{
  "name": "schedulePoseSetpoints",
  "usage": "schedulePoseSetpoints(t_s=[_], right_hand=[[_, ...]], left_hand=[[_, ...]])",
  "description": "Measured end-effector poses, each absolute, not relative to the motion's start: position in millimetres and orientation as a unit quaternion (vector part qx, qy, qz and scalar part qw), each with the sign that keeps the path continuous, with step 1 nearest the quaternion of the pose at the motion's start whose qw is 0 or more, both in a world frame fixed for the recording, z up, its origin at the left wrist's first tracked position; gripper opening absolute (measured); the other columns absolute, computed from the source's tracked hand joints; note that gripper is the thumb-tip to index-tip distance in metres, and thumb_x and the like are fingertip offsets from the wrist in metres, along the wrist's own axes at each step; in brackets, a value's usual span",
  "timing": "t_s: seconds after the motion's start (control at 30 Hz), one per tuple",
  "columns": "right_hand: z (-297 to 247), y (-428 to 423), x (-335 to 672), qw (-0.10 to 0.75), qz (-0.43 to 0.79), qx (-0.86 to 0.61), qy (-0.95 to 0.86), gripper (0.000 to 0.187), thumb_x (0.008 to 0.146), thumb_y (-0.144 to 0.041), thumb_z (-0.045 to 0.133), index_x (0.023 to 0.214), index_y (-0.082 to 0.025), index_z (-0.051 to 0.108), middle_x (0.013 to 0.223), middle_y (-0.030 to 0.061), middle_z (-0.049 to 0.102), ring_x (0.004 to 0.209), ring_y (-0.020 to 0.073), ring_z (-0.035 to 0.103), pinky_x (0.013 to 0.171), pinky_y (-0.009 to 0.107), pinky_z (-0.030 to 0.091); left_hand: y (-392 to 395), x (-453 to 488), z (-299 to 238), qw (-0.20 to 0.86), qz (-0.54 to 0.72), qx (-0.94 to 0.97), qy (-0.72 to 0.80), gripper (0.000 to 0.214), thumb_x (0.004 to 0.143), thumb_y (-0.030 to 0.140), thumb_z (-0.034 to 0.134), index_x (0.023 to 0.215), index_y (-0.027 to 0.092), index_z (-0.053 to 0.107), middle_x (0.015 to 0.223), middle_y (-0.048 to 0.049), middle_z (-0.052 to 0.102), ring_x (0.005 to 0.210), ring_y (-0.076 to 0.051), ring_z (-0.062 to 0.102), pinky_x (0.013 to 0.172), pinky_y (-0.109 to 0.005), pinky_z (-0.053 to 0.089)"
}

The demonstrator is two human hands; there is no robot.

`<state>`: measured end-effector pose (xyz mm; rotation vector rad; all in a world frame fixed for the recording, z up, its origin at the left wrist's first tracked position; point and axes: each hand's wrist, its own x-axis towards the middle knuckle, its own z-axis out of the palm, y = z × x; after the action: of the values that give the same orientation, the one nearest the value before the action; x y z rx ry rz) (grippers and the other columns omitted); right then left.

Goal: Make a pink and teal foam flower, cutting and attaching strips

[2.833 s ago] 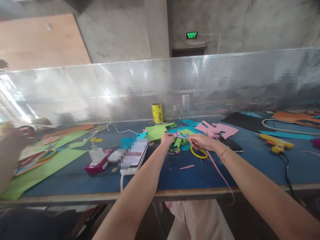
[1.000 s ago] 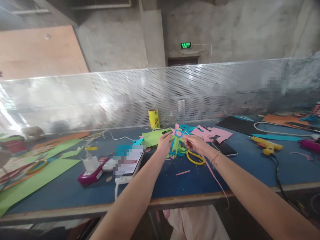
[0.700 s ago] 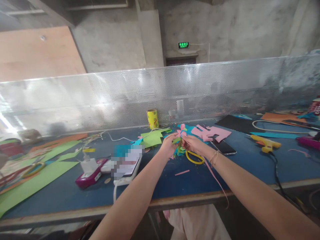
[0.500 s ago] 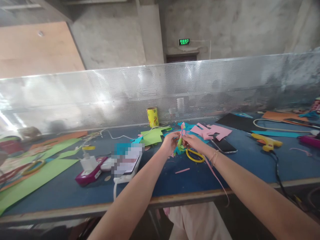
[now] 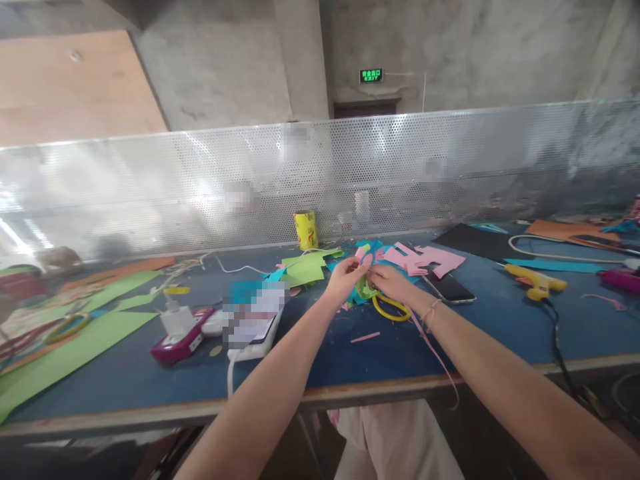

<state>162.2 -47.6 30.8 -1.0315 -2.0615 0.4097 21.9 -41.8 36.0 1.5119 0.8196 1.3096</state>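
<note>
My left hand [image 5: 344, 280] and my right hand [image 5: 393, 281] meet over the middle of the table, fingers closed on a small pink and green paper piece [image 5: 363, 253]. Its finer shape is blurred and partly covered by fingers. Green paper [image 5: 366, 288] shows just below the fingertips. Under my right hand lies a yellow loop handle [image 5: 391, 313], probably of scissors, its other end hidden. Cut pink paper [image 5: 423, 259] lies just beyond my right hand, over a dark phone [image 5: 453, 289]. A thin pink strip [image 5: 434, 353] hangs by my right wrist past the table edge.
On the left stand a purple power strip [image 5: 175, 347] with a white plug and a white device [image 5: 253, 348] with a cable. Green sheets [image 5: 75, 360] lie further left. To the right rests a yellow glue gun [image 5: 537, 280]. A yellow roll [image 5: 306, 230] stands before the perforated metal screen [image 5: 225, 193].
My fingers have shifted on the paper piece, which now tilts and shows a green end at the top. Both hands stay in about the same place; the view has moved slightly.
</note>
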Motion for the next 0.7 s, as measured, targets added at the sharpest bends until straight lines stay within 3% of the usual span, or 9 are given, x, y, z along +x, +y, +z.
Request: schedulePoseSetpoints(t_s=[0.17, 0.4, 0.7], right_hand=[[29.7, -45.4, 163.6, 0.375, 0.157, -0.406, -0.819, 0.027, 0.081, -0.025, 0.036, 0.055, -0.018, 0.042, 0.057, 0.0002, 0.047, 0.056, 0.012, 0.043, 0.056, 0.025, 0.032], [26.8, -41.8, 164.3, 0.408, 0.284, -0.421, -0.759, 0.034, 0.082, -0.037, 0.036, 0.055, -0.019, 0.045, 0.059, 0.0002, 0.049, 0.056, 0.0125, 0.045, 0.058, 0.027, 0.035], [24.2, -43.7, 163.3, 0.437, 0.392, -0.437, -0.681, 0.046, 0.08, -0.054, 0.036, 0.056, -0.019, 0.05, 0.056, 0.0005, 0.051, 0.051, 0.0114, 0.044, 0.051, 0.026, 0.035]], left_hand=[[-31.7, 22.8, 28.1, 0.438, 0.546, 0.61, 0.372, 0.039, 0.057, 0.048, 0.065, 0.051, 0.014, 0.047, 0.046, 0.0045, 0.041, 0.044, -0.005, 0.038, 0.045, -0.019, 0.03], [-30.4, 22.7, 26.7, 0.512, 0.589, 0.502, 0.373, 0.033, 0.058, 0.044, 0.066, 0.062, 0.014, 0.052, 0.053, 0.0029, 0.049, 0.052, -0.01, 0.051, 0.057, -0.026, 0.046], [-27.2, 20.7, 29.8, 0.576, 0.613, 0.414, 0.347, 0.02, 0.072, 0.035, 0.058, 0.081, 0.018, 0.051, 0.057, 0.0033, 0.052, 0.049, -0.009, 0.054, 0.053, -0.024, 0.047]])
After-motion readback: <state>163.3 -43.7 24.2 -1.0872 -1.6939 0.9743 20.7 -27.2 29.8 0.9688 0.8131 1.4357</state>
